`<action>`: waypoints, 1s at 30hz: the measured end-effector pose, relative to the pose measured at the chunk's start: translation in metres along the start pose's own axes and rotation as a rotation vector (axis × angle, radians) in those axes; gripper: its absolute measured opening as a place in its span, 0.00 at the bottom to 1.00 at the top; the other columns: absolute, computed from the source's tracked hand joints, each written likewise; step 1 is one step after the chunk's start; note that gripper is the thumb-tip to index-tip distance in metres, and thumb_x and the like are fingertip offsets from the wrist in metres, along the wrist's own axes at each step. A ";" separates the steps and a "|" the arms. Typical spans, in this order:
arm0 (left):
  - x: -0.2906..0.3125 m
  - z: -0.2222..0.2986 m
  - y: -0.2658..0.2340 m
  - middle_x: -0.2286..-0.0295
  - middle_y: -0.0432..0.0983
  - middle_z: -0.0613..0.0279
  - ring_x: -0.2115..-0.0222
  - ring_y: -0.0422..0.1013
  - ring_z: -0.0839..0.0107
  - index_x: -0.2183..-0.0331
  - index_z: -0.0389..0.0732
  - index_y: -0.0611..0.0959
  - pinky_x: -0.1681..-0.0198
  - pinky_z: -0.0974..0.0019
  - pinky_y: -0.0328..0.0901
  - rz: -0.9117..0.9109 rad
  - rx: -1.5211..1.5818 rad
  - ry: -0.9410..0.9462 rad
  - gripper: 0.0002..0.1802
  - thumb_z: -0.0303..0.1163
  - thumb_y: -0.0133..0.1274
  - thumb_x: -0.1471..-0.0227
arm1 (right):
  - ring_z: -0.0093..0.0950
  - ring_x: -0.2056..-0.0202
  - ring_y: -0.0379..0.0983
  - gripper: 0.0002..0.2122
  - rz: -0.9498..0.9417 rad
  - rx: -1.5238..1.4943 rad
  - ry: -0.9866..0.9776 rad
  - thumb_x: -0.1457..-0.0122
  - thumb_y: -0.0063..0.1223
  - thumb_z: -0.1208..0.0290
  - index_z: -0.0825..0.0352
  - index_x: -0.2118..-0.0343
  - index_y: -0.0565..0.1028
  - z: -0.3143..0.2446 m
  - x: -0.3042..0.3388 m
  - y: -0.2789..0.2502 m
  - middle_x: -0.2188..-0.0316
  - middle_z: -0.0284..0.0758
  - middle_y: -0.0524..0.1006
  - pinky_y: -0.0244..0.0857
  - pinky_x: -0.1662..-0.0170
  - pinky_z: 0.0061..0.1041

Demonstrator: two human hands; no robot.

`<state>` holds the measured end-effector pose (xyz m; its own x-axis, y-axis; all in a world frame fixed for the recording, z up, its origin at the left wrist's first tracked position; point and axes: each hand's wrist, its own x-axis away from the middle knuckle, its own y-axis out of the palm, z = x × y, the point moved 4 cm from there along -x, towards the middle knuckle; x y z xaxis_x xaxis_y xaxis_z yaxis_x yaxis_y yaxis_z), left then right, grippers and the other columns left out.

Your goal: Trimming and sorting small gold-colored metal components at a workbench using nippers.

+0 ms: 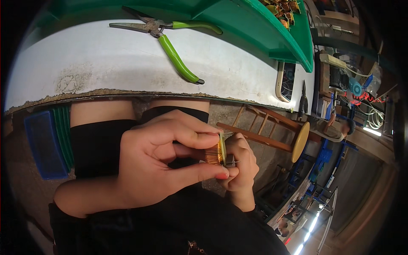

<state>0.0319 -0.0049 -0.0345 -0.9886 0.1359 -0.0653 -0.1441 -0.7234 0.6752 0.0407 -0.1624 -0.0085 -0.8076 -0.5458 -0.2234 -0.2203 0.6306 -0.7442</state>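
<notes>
The coil [213, 154] is a small spool wound tight with shiny copper-coloured wire, capped at one end by a thin yellowish flange from which a few short metal pins stick out. It sits below the near edge of the table [106, 63], over the person's lap, and is clamped between both hands. The left hand [157, 159] is closed around it, thumb and fingers pinching the copper winding from above and below. The right hand [240, 163] is curled shut against the flange end, its fingers touching the pins; how much of the coil it covers cannot be told.

On the table, well above the coil, lie pliers [170, 40] with green handles, jaws pointing left. A green tray [272, 29] stands at the far side of the table, and in its upper right corner a heap of small yellow-and-copper parts [284, 10] shows, too small to tell apart. A phone [285, 81] lies at the table's right end, with dark small pliers [303, 100] just beside it. Right of the coil and beyond the table edge stands a wooden stool [289, 134]. Left of the coil, under the table, a blue crate [42, 142] sits beside stacked green trays [63, 136].
</notes>
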 end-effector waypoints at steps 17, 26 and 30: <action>-0.082 0.097 0.027 0.59 0.67 0.46 0.61 0.70 0.60 0.64 0.34 0.68 0.60 0.63 0.71 -0.094 -0.134 0.030 0.16 0.15 0.54 0.57 | 0.27 0.78 0.59 0.17 0.410 -0.722 0.179 0.38 0.35 0.58 0.68 0.73 0.67 0.024 -0.001 -0.013 0.79 0.36 0.66 0.56 0.72 0.23; -0.206 0.121 0.043 0.69 0.72 0.47 0.68 0.71 0.66 0.65 0.27 0.72 0.64 0.72 0.69 -0.120 -0.311 -0.160 0.14 0.26 0.53 0.53 | 0.26 0.77 0.61 0.15 0.211 -0.536 0.254 0.39 0.34 0.62 0.69 0.72 0.67 0.031 -0.003 -0.012 0.78 0.36 0.68 0.57 0.71 0.20; -0.236 0.093 0.037 0.75 0.73 0.52 0.73 0.71 0.71 0.69 0.30 0.73 0.68 0.75 0.68 -0.031 -0.483 -0.352 0.13 0.28 0.56 0.55 | 0.28 0.75 0.64 0.07 0.127 -0.458 0.297 0.42 0.40 0.71 0.70 0.70 0.68 0.039 0.003 -0.018 0.75 0.37 0.70 0.59 0.70 0.20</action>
<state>0.2644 -0.0013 0.0742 -0.9215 0.3179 0.2233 -0.2577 -0.9303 0.2609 0.0633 -0.1966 -0.0206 -0.9480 -0.3132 -0.0573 -0.2731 0.8924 -0.3591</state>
